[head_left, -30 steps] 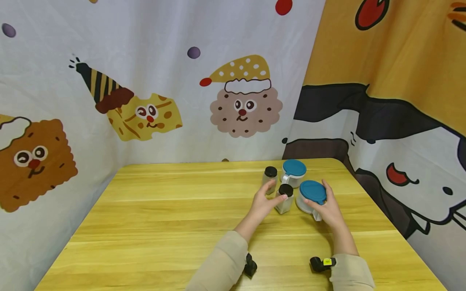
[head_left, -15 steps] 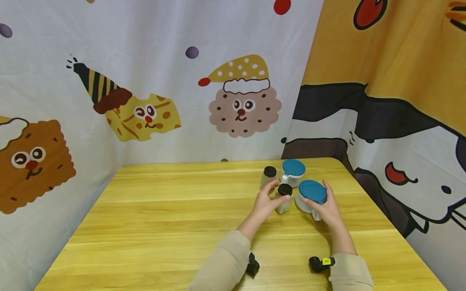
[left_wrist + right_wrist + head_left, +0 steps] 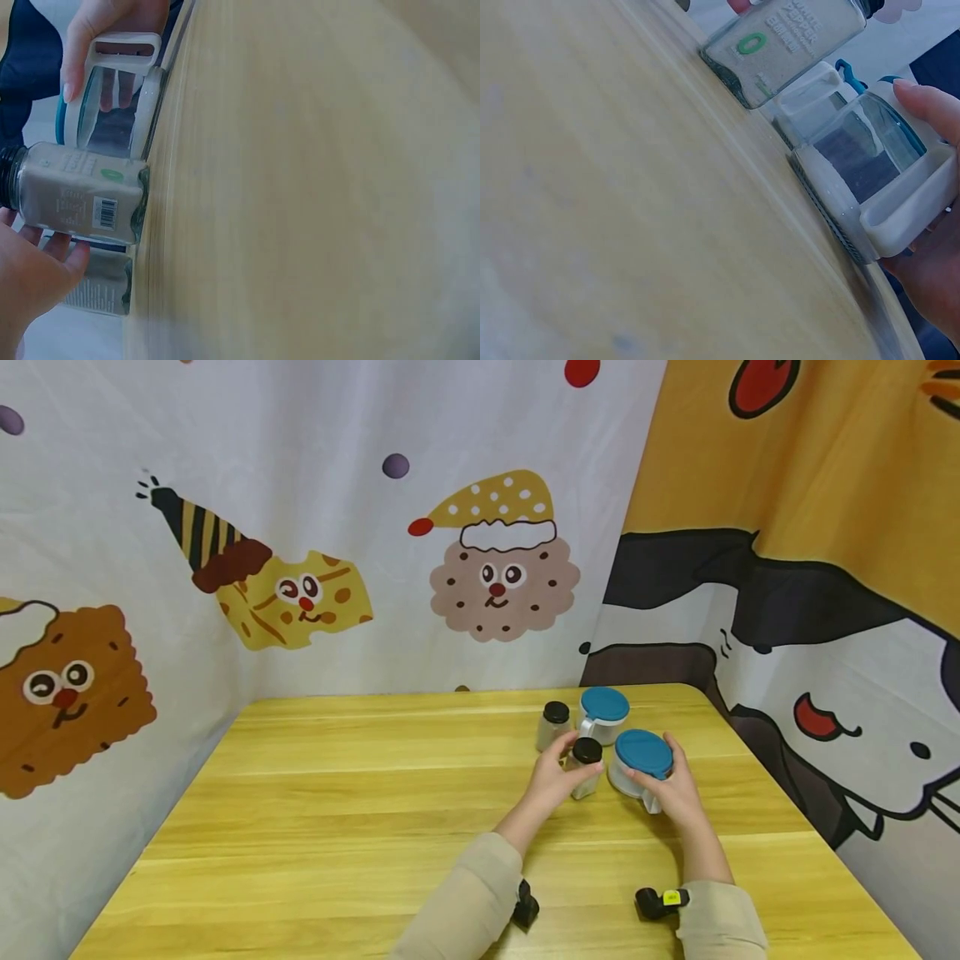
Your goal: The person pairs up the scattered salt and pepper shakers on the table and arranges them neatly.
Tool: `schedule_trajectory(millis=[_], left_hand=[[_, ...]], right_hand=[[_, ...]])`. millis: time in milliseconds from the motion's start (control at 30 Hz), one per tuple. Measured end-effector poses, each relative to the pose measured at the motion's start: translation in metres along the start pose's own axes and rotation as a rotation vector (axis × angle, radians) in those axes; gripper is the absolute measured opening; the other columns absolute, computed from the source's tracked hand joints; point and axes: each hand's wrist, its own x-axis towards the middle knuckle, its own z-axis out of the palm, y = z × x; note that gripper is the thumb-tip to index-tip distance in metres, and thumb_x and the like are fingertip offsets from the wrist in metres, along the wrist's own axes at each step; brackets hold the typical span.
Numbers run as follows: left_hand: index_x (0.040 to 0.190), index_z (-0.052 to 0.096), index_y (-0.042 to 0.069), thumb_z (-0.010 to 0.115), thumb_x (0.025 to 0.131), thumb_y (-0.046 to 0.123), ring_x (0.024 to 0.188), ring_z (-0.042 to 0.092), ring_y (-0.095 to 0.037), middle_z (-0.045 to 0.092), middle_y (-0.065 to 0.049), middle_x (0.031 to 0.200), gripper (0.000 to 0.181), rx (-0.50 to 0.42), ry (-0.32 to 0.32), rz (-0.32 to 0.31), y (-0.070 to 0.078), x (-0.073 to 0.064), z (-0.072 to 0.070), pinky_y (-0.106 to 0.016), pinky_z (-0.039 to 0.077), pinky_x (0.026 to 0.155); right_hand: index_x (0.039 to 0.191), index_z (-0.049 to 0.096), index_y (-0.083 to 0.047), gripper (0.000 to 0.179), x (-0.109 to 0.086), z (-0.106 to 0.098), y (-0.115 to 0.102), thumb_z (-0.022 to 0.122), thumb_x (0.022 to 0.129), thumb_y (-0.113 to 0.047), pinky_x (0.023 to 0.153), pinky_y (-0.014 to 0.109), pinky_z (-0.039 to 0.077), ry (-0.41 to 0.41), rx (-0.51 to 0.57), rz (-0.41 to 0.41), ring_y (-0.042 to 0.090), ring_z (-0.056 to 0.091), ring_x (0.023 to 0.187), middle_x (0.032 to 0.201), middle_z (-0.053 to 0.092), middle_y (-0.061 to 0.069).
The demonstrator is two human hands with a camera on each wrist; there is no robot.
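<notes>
In the head view my left hand (image 3: 549, 778) holds a glass spice jar (image 3: 586, 783) with a black lid, thumb on the near side and fingers behind. The left wrist view shows its fingers against the side of the labelled jar (image 3: 67, 191), which holds pale powder. My right hand (image 3: 678, 792) grips a clear canister (image 3: 626, 782) with a blue lid and a white handle, thumb on the lid's rim. In the right wrist view this canister (image 3: 855, 169) appears to stand on the table. Most right-hand fingers are hidden behind it.
A second black-lidded jar (image 3: 553, 737) stands behind the left hand. Beside it is another blue-lidded canister (image 3: 604, 727) with a white handle. The wooden table (image 3: 337, 827) reaches back to a printed curtain (image 3: 337, 510). Each wrist carries a small black camera (image 3: 654, 904).
My left hand has shifted slightly to the right and closed in around the nearer spice jar. The right hand and its canister stay almost where they were.
</notes>
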Motion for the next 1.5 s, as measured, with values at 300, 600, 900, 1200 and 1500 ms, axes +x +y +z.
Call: schedule_trajectory(millis=[300, 600, 900, 1200, 1500], left_hand=[[0.140, 0.050, 0.014, 0.079, 0.081, 0.031, 0.114, 0.049, -0.018, 0.052, 0.003, 0.134, 0.068, -0.001, -0.001, -0.017, 0.0033, 0.0003, 0.0026, -0.040, 0.041, 0.096], [0.137, 0.053, 0.014, 0.080, 0.080, 0.030, 0.110, 0.050, -0.017, 0.055, 0.003, 0.129, 0.065, -0.021, 0.024, -0.026, 0.0012, 0.0003, 0.0057, -0.040, 0.041, 0.095], [0.134, 0.055, 0.010, 0.078, 0.082, 0.026, 0.107, 0.051, -0.016, 0.057, 0.002, 0.125, 0.060, -0.048, 0.042, 0.011, 0.0002, 0.0010, 0.0071, -0.038, 0.042, 0.092], [0.132, 0.056, 0.008, 0.076, 0.085, 0.024, 0.115, 0.051, -0.017, 0.057, 0.002, 0.128, 0.054, -0.061, 0.051, 0.012, 0.0006, 0.0019, 0.0084, -0.037, 0.042, 0.093], [0.129, 0.057, 0.005, 0.075, 0.085, 0.021, 0.109, 0.053, -0.014, 0.060, 0.004, 0.122, 0.050, -0.079, 0.046, 0.032, 0.0016, 0.0020, 0.0079, -0.034, 0.044, 0.090]], right_hand=[[0.154, -0.002, -0.011, 0.107, 0.0011, 0.0008, 0.0008, 0.075, 0.084, -0.033, 0.106, 0.064, 0.018, 0.006, 0.025, -0.004, 0.046, 0.016, 0.137, 0.155, 0.008, 0.026], [0.154, 0.001, -0.011, 0.106, -0.0014, 0.0012, -0.0005, 0.075, 0.084, -0.034, 0.106, 0.063, 0.020, 0.011, 0.033, 0.015, 0.046, 0.019, 0.137, 0.154, 0.012, 0.026], [0.155, 0.001, -0.011, 0.105, -0.0035, 0.0020, -0.0031, 0.076, 0.083, -0.034, 0.107, 0.061, 0.020, 0.020, 0.055, 0.025, 0.044, 0.019, 0.137, 0.154, 0.013, 0.025], [0.155, 0.003, -0.012, 0.104, -0.0050, 0.0023, -0.0046, 0.076, 0.083, -0.033, 0.107, 0.062, 0.019, 0.032, 0.060, 0.027, 0.044, 0.019, 0.137, 0.155, 0.013, 0.024], [0.155, 0.006, -0.011, 0.103, -0.0056, 0.0041, -0.0050, 0.077, 0.082, -0.034, 0.107, 0.062, 0.018, 0.060, 0.050, 0.039, 0.043, 0.019, 0.138, 0.155, 0.015, 0.023]])
